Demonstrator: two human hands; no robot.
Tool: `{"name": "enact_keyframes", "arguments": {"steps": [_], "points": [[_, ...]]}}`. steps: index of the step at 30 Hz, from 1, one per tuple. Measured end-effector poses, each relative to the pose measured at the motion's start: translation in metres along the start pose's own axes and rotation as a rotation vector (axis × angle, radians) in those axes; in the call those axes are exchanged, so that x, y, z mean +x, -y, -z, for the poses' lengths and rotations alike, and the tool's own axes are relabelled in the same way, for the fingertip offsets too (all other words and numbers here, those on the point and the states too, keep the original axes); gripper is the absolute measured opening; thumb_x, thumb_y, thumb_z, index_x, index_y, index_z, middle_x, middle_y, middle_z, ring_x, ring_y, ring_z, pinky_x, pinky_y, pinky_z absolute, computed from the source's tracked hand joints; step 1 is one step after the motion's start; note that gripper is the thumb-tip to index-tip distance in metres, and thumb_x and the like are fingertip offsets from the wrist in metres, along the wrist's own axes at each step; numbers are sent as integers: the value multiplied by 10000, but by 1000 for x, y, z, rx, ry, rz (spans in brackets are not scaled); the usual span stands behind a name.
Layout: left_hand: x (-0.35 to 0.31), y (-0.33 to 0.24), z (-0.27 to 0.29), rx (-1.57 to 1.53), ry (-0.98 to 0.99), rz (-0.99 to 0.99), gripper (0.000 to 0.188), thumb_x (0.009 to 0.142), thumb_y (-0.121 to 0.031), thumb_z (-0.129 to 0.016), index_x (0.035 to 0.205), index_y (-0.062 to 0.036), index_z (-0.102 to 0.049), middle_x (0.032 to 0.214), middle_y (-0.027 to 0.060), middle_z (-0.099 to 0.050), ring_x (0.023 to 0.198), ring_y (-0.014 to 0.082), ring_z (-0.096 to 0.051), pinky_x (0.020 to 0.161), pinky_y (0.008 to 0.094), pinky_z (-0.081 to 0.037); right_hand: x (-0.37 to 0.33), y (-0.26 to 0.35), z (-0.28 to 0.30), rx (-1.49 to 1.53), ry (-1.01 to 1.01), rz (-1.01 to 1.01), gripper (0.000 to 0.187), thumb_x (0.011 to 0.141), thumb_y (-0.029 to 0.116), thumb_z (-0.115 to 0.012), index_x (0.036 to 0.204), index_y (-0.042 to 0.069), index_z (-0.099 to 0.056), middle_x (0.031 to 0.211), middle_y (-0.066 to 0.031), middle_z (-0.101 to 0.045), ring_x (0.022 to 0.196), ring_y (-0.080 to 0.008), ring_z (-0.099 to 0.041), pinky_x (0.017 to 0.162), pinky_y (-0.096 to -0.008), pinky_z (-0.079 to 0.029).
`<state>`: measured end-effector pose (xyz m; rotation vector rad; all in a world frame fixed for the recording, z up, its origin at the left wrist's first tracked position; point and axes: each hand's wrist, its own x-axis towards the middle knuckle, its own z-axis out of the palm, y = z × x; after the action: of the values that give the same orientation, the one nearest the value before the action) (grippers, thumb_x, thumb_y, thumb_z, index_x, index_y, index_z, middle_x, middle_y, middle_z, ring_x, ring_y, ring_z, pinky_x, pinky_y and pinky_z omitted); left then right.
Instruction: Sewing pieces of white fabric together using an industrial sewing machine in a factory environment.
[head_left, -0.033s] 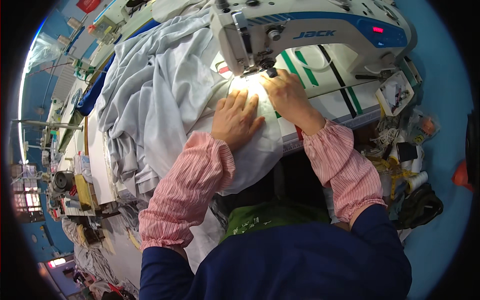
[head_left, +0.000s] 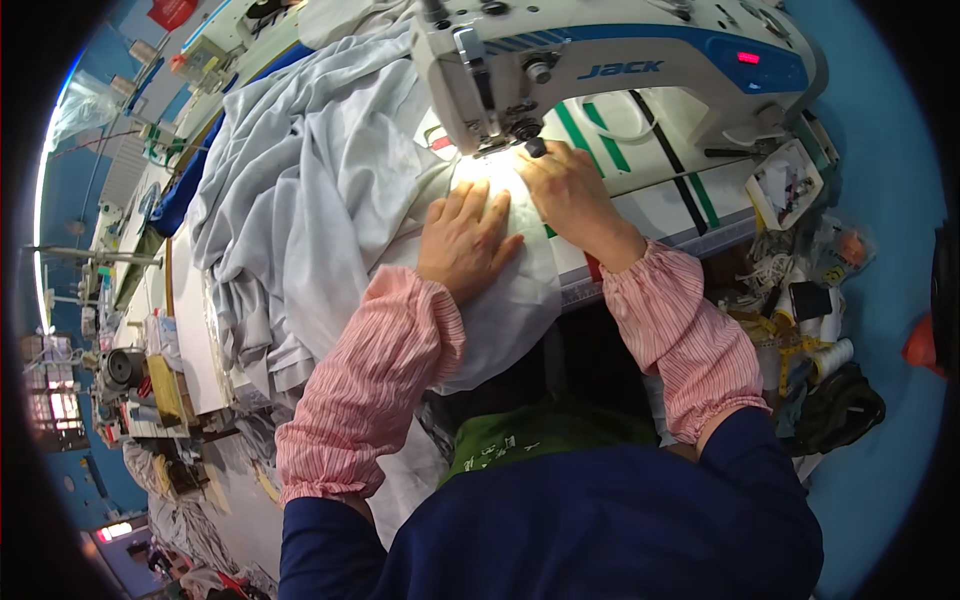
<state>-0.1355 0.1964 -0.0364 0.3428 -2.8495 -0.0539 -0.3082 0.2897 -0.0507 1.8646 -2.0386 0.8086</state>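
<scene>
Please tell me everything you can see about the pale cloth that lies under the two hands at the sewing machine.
The pale cloth looks like thin, soft woven fabric, light grey-white. It is heaped in loose folds on the table left of the sewing machine, and one end hangs over the front edge. A flat part lies under the machine's lit needle area. The left hand presses flat on it; the right hand rests on it beside the needle.

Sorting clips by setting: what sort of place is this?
Probably a garment sewing workshop: an industrial sewing machine, a heap of pale fabric under both hands, and thread cones beside the table.
</scene>
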Motion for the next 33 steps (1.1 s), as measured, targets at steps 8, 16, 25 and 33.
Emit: {"name": "enact_keyframes", "arguments": {"steps": [8,16,25,33], "points": [[2,1,2,29,27,4,539,865,-424,-591,1274,-76,-540,1327,151,-501,1266,279,-415,988,414,-326,-3,-70,17,-348,-167,-320,233,738,138,-738,949,103,-645,1024,-57,-628,961,-242,-566,799,-360,-467],[10,-8,6,32,71,4,519,842,-408,-633,1234,-75,-561,1297,126,-521,1260,259,-423,987,423,-329,31,-100,2,-465,-258,-200,74,766,201,-716,763,127,-718,748,-52,-689,728,-260,-638,729,-382,-488],[21,-29,31,-201,-219,-227,298,822,-195,-663,1077,-52,-607,1146,106,-603,1135,261,-538,934,387,-404,-12,-64,53,-234,-301,-24,114,739,68,-723,844,101,-695,978,-25,-665,948,-204,-585,816,-372,-447],[20,-43,19,-506,-114,-36,202,834,-109,-669,1015,-21,-648,859,121,-665,809,278,-644,746,355,-497,-44,0,64,693,63,-157,17,816,17,-653,832,23,-655,815,-122,-670,724,-262,-645,683,-366,-500]]}}
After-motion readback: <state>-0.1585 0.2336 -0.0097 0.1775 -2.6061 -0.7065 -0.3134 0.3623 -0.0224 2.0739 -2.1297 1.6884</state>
